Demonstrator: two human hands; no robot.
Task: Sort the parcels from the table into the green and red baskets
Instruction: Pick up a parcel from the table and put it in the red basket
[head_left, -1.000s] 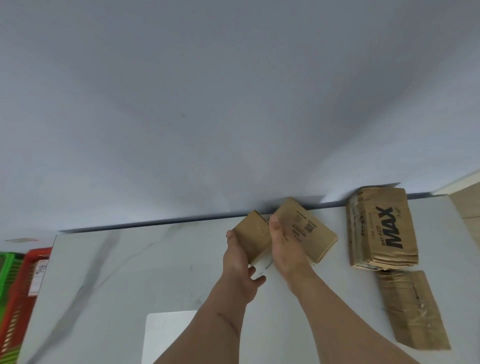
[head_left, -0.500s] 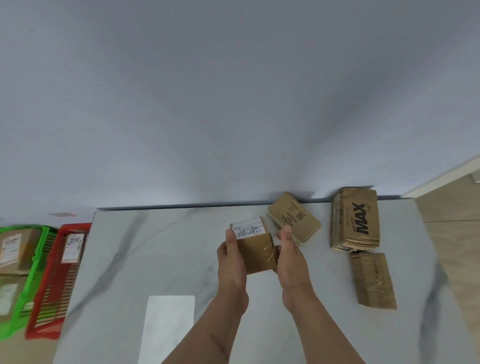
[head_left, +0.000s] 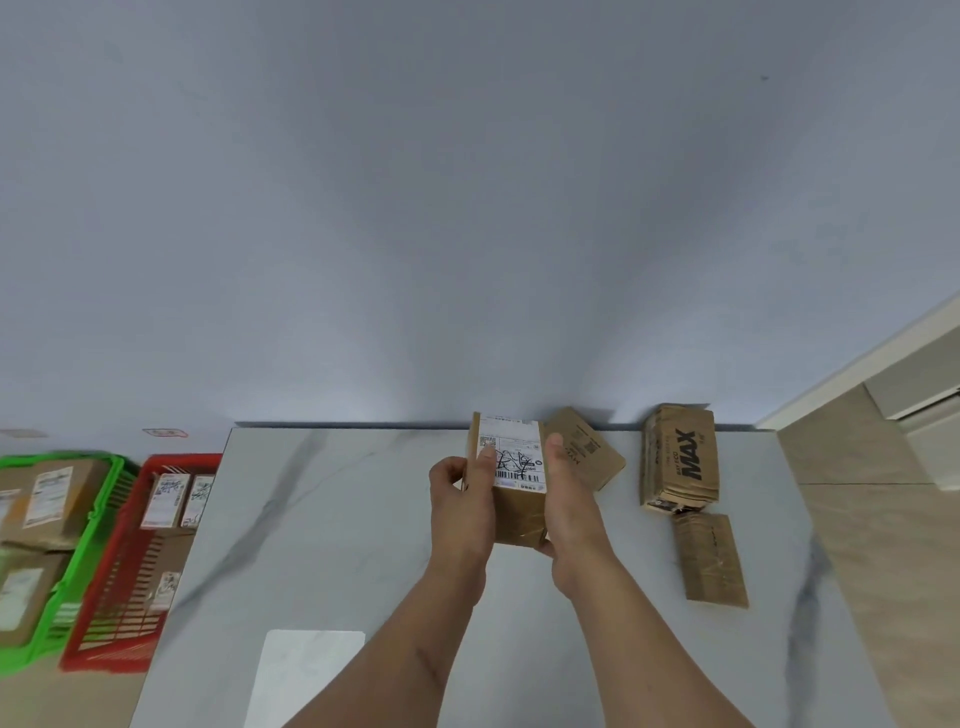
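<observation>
A small brown cardboard parcel (head_left: 517, 499) with a white shipping label facing me is lifted above the white marble table (head_left: 337, 519). My left hand (head_left: 460, 504) grips its left side and my right hand (head_left: 566, 499) grips its right side, thumbs on the front. Three more brown parcels lie on the table to the right: a flat one (head_left: 589, 449) behind my right hand, a bundle printed MAX (head_left: 680, 457), and a taped one (head_left: 709, 558). On the floor at left stand the red basket (head_left: 122, 613) and the green basket (head_left: 78, 566), both holding labelled parcels.
A white sheet (head_left: 301, 675) lies on the table near its front edge. A plain wall rises behind the table. Wooden floor and a white skirting board show at the right.
Both hands have lifted the parcel off the table and turned it so its label faces me. The view has swung left and back, bringing both baskets into sight.
</observation>
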